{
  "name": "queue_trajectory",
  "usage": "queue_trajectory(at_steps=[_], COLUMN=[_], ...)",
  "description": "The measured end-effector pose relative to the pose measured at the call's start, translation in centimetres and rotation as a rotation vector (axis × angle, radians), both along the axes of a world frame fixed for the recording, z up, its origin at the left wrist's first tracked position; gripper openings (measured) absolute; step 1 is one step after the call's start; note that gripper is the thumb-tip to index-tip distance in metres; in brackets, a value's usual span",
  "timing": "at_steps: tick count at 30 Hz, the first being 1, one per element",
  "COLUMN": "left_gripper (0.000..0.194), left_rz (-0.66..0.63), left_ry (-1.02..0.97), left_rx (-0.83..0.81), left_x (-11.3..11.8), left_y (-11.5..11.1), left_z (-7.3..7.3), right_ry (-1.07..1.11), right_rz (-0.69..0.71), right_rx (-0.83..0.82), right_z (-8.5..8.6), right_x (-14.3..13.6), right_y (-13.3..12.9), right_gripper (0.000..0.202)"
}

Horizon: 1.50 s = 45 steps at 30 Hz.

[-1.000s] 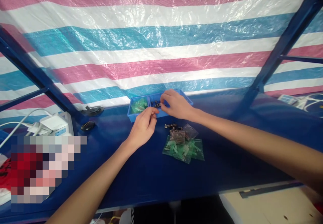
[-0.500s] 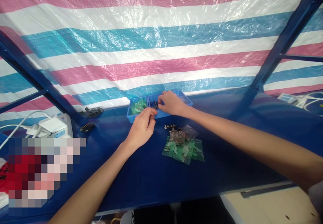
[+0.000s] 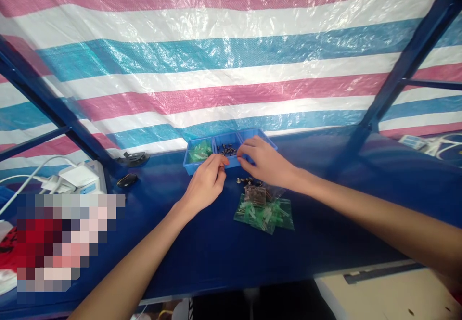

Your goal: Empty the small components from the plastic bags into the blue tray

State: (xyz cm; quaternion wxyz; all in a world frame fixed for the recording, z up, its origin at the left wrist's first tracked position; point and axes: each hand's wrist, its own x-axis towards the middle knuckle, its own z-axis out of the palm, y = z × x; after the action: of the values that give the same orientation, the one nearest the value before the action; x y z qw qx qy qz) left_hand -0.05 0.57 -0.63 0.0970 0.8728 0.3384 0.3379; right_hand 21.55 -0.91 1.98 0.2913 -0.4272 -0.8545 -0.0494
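Observation:
A blue divided tray [image 3: 191, 168] stands near the back of the desk. Small pale green pieces [image 3: 200, 151] fill its left compartment, and small dark screw-like parts [image 3: 228, 149] lie in the middle one. At the tray's front edge, my left hand [image 3: 206, 180] has its fingers curled together, tips by the middle compartment. My right hand [image 3: 265, 162] covers part of the right compartment, its fingers bent in a pinch. Whatever either hand holds is too small to see. Just below lie loose small metal parts [image 3: 245, 181] and clear bags [image 3: 265, 216] with greenish pieces inside.
On the left are a black computer mouse [image 3: 127, 180], a dark flat object [image 3: 134, 159] and white chargers on a power strip [image 3: 94, 175]. Blue frame posts [image 3: 382, 89] rise at both sides before a striped plastic sheet [image 3: 231, 50]. White cables [image 3: 443, 144] lie far right.
My right hand has drawn back from the middle compartment, toward the right and nearer to me, uncovering the dark parts. My left hand stays at the tray's front edge.

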Motion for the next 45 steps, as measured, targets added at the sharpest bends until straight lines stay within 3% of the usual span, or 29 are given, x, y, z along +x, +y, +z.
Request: queue_trajectory(at_steps=[7,18,45], left_gripper=[0.019,0.015,0.008], left_rz=[0.006,-0.006,-0.055], left_ry=[0.106,0.191,0.224], left_rx=[0.005,0.013,0.071], left_x=[-0.1,0.0,0.1], left_y=[-0.1,-0.1,-0.5], left_z=[-0.3,-0.6,-0.2], right_ry=[-0.025,-0.061,0.250], right_rz=[0.046,0.043,0.049], right_rx=[-0.186,-0.183,-0.090], right_z=[-2.9,-3.8,-3.1], right_x=[-0.4,-0.7,-0.7], right_y=[-1.6,-1.6,-2.5], right_gripper=[0.013,0.015,0.011])
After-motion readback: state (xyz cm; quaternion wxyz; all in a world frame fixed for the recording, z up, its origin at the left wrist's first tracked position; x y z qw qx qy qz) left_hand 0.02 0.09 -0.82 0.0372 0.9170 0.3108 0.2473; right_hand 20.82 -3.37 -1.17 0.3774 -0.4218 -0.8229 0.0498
